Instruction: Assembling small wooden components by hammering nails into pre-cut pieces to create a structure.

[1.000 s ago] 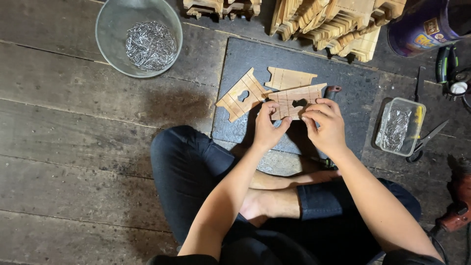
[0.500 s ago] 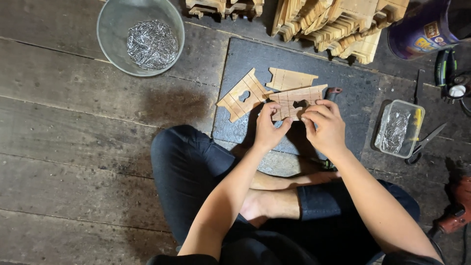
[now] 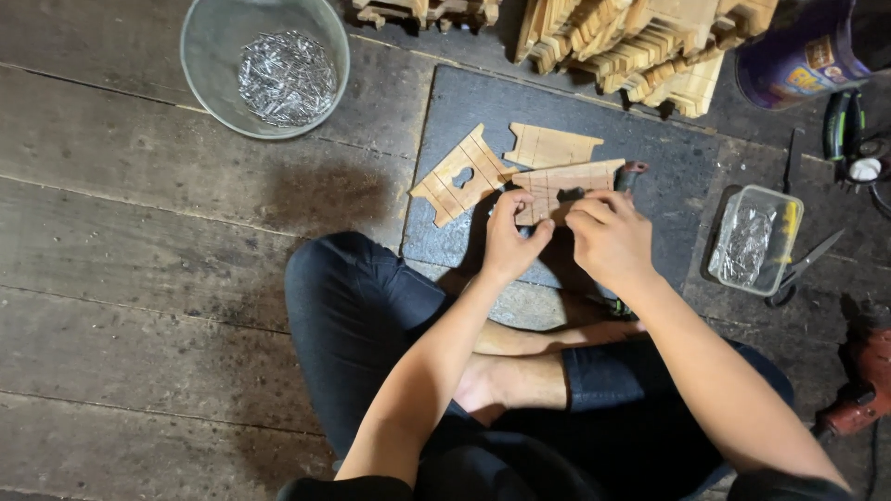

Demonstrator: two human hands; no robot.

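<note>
while both hands sit at frame centre over the dark grey rectangular mat, the left hand pinches the lower edge of a flat pale wooden cutout panel, fingers closed on it. right hand curled over the panel's right part, touching it; cannot tell if it grips anything. 2 more slotted wooden cutouts lie just beside, up-left. round clear bowl of silver nails upper left, small clear plastic box at right, near grey scissors.
</note>
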